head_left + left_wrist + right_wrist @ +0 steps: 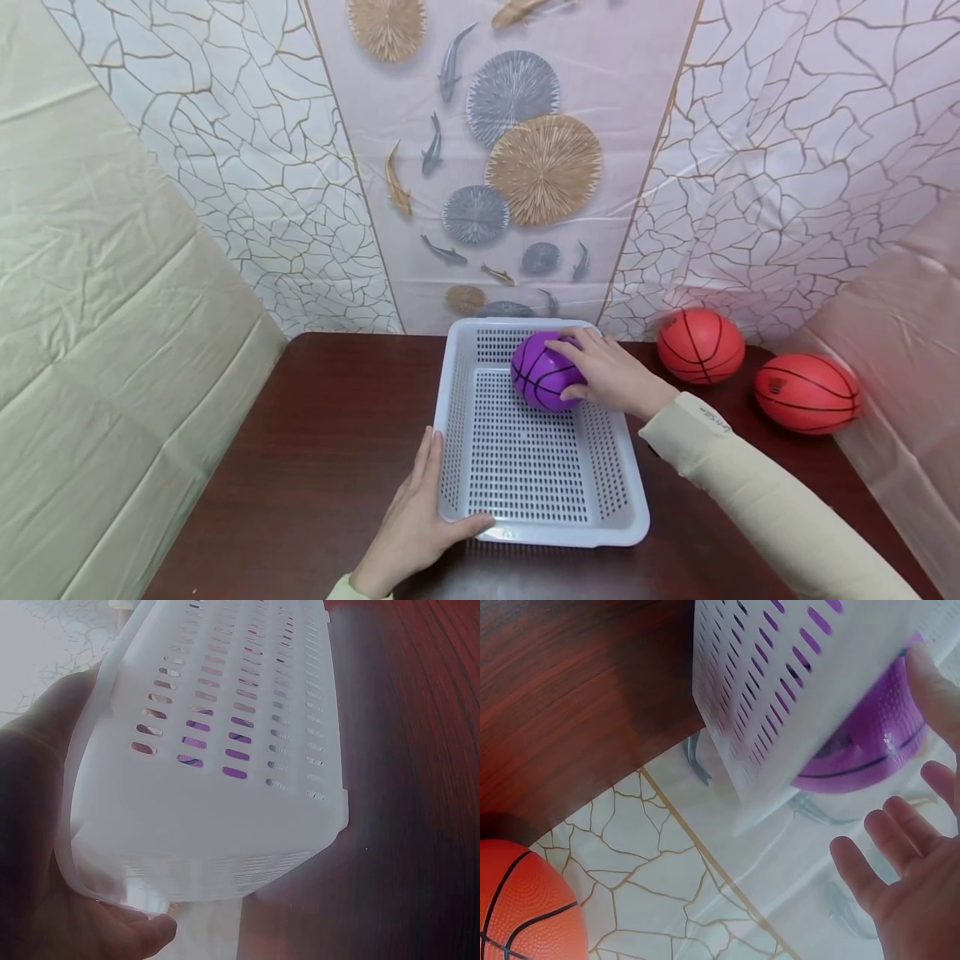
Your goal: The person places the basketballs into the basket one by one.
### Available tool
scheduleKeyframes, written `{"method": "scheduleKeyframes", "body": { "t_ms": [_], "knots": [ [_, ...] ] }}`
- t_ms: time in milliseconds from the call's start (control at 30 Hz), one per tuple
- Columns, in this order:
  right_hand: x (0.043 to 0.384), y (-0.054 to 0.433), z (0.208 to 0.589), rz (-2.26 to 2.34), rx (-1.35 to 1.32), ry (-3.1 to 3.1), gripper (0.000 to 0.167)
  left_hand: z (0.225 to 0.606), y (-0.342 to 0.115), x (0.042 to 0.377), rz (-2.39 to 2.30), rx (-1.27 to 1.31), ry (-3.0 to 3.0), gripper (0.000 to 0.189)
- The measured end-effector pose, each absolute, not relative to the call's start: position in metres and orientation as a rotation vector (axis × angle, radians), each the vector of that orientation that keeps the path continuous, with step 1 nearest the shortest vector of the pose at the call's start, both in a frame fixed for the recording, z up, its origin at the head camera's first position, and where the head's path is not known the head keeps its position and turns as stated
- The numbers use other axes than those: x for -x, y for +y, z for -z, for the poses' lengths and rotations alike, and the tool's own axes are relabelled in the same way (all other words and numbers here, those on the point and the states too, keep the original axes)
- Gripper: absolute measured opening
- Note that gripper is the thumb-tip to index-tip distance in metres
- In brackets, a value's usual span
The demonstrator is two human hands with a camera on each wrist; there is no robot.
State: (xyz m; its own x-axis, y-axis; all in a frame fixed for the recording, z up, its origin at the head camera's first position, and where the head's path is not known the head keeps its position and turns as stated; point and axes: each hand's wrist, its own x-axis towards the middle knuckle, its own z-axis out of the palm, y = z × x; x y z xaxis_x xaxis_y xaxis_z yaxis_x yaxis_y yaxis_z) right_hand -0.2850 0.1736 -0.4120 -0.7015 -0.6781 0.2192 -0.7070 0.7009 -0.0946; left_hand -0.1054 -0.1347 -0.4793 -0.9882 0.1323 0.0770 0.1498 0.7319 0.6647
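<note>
A white perforated plastic basket [555, 533] stands on the dark wooden table. My left hand [412, 517] holds its near left corner, fingers along the outside of the left wall and thumb over the front rim. Inside the basket, towards its far right corner, is a purple ball [536, 375] with black basketball lines. My right hand [611, 371] holds this ball from the right, thumb at the near side and fingers over the top. In the right wrist view some fingers [855, 870] spread out beside the ball. Purple shows through the basket's slots in the left wrist view.
Two red balls with black lines lie at the table's far right, one red ball [701, 346] by the back wall and another red ball [806, 393] by the right side cloth. Patterned cloth [517, 167] hangs behind the table [322, 467]. Plain beige cloth [112, 333] borders the left.
</note>
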Motion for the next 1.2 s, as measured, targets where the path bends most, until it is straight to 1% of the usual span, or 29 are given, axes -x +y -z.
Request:
{"method": "scheduleKeyframes", "body": {
  "t_ms": [267, 533, 600, 733, 800, 967, 1100, 1200],
  "knots": [
    [0.275, 0.194, 0.396, -0.304, -0.985, -2.728, 0.077, 0.48, -0.133, 0.105, 1.115, 0.231, -2.907, 0.129],
    [0.265, 0.241, 0.376, -0.388, -0.763, -2.632, 0.076, 0.479, -0.132, 0.105, 1.116, 0.205, -2.921, 0.129],
    [0.262, 0.255, 0.373, -0.409, -0.688, -2.605, 0.08, 0.48, -0.132, 0.105, 1.12, 0.205, -2.921, 0.129],
    [0.256, 0.284, 0.37, -0.453, -0.493, -2.59, 0.093, 0.48, -0.132, 0.105, 1.118, 0.211, -2.92, 0.129],
    [0.253, 0.299, 0.369, -0.476, -0.367, -2.61, 0.098, 0.48, -0.132, 0.105, 1.117, 0.211, -2.921, 0.129],
    [0.243, 0.335, 0.375, -0.521, -0.06, -2.655, 0.101, 0.481, -0.132, 0.105, 1.117, 0.206, -2.917, 0.129],
    [0.237, 0.362, 0.387, -0.511, 0.103, -2.705, 0.103, 0.482, -0.132, 0.106, 1.117, 0.209, -2.913, 0.129],
    [0.233, 0.379, 0.399, -0.496, 0.177, -2.741, 0.103, 0.482, -0.133, 0.105, 1.12, 0.21, -2.914, 0.129]
  ]
}}
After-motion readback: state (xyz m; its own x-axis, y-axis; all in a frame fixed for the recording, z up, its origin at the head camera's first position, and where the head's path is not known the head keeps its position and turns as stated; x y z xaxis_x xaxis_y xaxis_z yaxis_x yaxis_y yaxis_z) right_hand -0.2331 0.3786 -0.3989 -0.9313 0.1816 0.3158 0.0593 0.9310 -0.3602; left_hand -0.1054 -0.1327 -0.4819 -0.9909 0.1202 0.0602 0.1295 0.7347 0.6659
